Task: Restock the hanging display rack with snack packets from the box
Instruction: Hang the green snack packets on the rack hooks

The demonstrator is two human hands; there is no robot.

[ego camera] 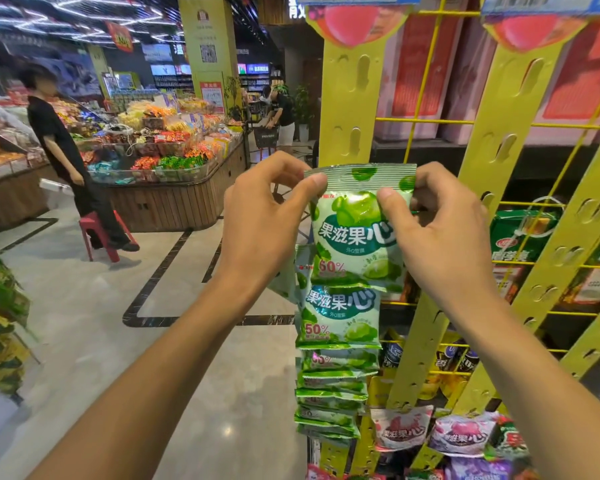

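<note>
Both hands are up in front of the rack holding one green snack packet (pixel 357 230) by its top corners. The left hand (pixel 264 216) has its thumb pressed on the upper left corner with the fingers curled behind, so that grip is closed on the packet. The right hand (pixel 440 233) does the same on the upper right corner, thumb on the front, fingers wrapped round the edge.

The packet sits upright, right against the nearest yellow hanging strip (pixel 350 95), and its bottom edge overlaps the top of a column of matching green packets (pixel 336 341) already hanging below it on that strip. Lower down to the right, pink and purple packets (pixel 461 434) hang at the bottom of the next strips.

Behind the strips there's a yellow wire grid (pixel 426 121) with green boxed goods (pixel 520 237) showing through it.

Further back on the left is a wooden island stand piled with colourful snacks (pixel 174 140), a person in black half-sitting on a red stool (pixel 97 233), and another person bent over a basket way back.
</note>
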